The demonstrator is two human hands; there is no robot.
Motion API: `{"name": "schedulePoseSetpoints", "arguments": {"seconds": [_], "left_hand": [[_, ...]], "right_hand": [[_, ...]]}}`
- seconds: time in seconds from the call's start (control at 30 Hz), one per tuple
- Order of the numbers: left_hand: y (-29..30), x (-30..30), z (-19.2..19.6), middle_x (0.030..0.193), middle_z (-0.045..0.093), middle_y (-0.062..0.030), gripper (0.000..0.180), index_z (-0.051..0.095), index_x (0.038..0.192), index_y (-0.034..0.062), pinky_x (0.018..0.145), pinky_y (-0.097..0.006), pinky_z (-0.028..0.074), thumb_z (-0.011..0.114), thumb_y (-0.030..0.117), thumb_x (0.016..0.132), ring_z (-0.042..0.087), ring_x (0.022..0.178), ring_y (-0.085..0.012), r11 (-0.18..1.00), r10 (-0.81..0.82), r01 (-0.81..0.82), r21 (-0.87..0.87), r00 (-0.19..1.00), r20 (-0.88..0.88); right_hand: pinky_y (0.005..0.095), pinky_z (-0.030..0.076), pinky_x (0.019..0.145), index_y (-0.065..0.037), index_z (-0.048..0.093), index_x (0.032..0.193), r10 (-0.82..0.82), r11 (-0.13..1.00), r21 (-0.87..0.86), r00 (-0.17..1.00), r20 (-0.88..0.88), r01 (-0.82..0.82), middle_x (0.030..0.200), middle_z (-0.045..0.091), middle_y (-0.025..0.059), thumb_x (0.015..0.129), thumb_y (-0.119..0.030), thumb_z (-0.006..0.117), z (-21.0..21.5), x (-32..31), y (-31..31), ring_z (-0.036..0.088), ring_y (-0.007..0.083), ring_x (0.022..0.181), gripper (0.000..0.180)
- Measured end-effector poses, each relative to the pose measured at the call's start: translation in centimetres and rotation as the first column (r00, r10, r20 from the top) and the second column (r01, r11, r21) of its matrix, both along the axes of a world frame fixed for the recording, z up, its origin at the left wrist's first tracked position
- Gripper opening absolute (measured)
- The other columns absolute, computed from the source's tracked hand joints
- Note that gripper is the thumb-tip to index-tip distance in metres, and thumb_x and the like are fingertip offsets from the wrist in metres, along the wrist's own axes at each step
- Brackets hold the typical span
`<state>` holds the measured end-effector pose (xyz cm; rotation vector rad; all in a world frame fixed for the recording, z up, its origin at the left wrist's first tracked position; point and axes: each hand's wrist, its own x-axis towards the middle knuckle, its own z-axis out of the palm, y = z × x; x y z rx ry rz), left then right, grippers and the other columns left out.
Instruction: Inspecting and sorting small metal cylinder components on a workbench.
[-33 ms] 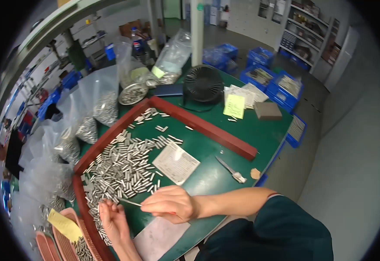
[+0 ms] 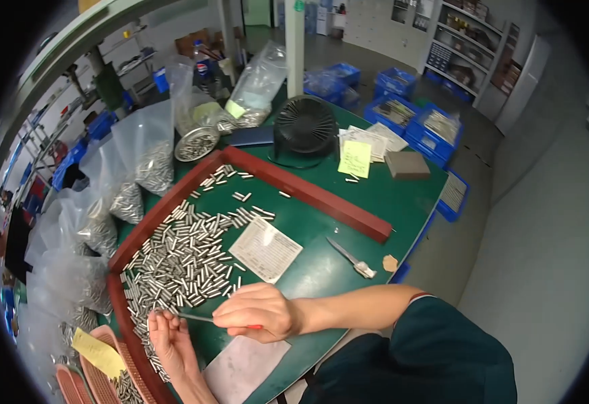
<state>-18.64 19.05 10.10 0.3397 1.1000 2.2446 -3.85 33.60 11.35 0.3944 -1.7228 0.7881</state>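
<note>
My right hand (image 2: 257, 312) is closed round the red handle of a slim metal tool (image 2: 195, 317); its exact kind I cannot make out. The thin grey shaft points left, its end at the fingertips of my left hand (image 2: 172, 340). Those left fingers are curled together in a pinch; whatever they hold is mostly hidden. Just beyond both hands spreads a heap of short silvery metal pins (image 2: 186, 259) on the green table (image 2: 314, 269). A printed paper slip (image 2: 266, 250) lies right of the heap, and a pale sheet (image 2: 246, 367) lies below my right hand.
A dark red rail (image 2: 308, 192) borders the pins on the left and far sides. Bags of metal parts (image 2: 154, 168) line the left. A black fan (image 2: 306, 126) stands at the back. A knife-like tool (image 2: 351, 258) lies at right; pink baskets (image 2: 116, 360) sit lower left.
The whole view has shifted slightly, so the table appears a little further left. The tool's end has moved left, closer in at my left fingertips. Both hands keep their grips.
</note>
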Motion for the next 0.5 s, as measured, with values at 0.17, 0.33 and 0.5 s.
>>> {"name": "schedulePoseSetpoints", "arguments": {"seconds": [0.17, 0.33, 0.5], "left_hand": [[2.6, 1.1, -0.7, 0.076, 0.053, -0.0007, 0.012, 0.054, 0.088, -0.0001, 0.061, -0.019, 0.039, 0.059, -0.002, 0.077, 0.047, 0.065, -0.0066, 0.863, -0.134, -0.287, -0.415, 0.662, -0.738], [2.5, 2.7, -0.3, 0.070, 0.051, -0.0023, 0.009, 0.056, 0.078, -0.0017, 0.054, -0.021, 0.037, 0.061, -0.003, 0.071, 0.044, 0.056, -0.0081, 0.804, -0.277, -0.363, -0.471, 0.472, -0.837], [0.5, 2.8, 0.2, 0.070, 0.053, -0.0049, 0.009, 0.058, 0.081, -0.0032, 0.060, -0.022, 0.041, 0.059, -0.001, 0.073, 0.050, 0.063, -0.0123, 0.804, -0.360, -0.190, -0.563, 0.599, -0.715]], "right_hand": [[0.0313, 0.048, 0.052, 0.002, 0.056, 0.085, -0.150, 0.989, -0.004, 0.989, -0.006, 0.150, 0.078, 0.062, 0.0120, 0.083, -0.014, 0.058, 0.0, 0.4, 1.4, 0.062, 0.0250, 0.066, 0.015], [0.0315, 0.047, 0.052, 0.002, 0.055, 0.085, -0.190, 0.982, -0.010, 0.982, 0.001, 0.190, 0.077, 0.061, 0.0118, 0.083, -0.013, 0.057, -0.5, 0.6, 1.0, 0.061, 0.0249, 0.064, 0.015], [0.0308, 0.047, 0.052, 0.001, 0.055, 0.085, -0.146, 0.988, -0.052, 0.989, -0.029, 0.144, 0.076, 0.061, 0.0106, 0.080, -0.011, 0.061, -0.6, -0.1, 0.1, 0.061, 0.0234, 0.065, 0.014]]}}
